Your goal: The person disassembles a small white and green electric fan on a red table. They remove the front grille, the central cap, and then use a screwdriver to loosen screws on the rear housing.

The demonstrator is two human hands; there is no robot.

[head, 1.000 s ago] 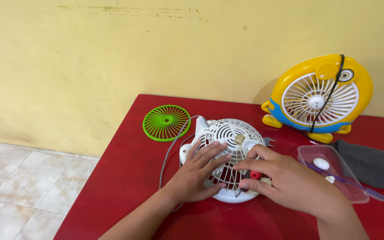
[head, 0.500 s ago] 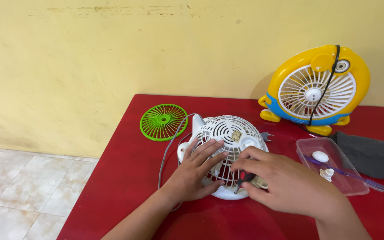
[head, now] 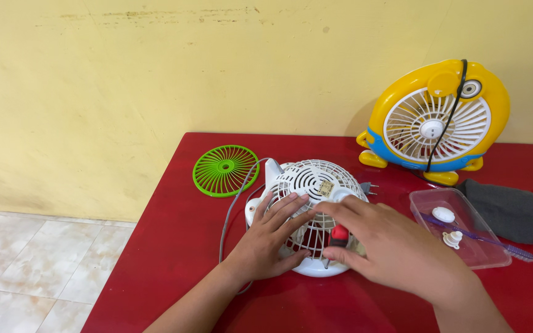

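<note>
A small white fan lies face down on the red table, its rear grille up. My left hand rests flat on the grille's left side, fingers spread. My right hand grips a short screwdriver with a red and black handle, its tip down at the fan's near rim. A grey cord runs from the fan down the left, and its plug lies behind the fan.
A green round grille lies at the back left. A yellow and blue fan stands against the wall. A clear plastic tray holds small white parts and a purple toothbrush. A dark grey cloth lies beside it.
My right hand has turned on the screwdriver, so the red handle now shows upright between the fingers. The left hand stays on the grille. The view shifted slightly.
</note>
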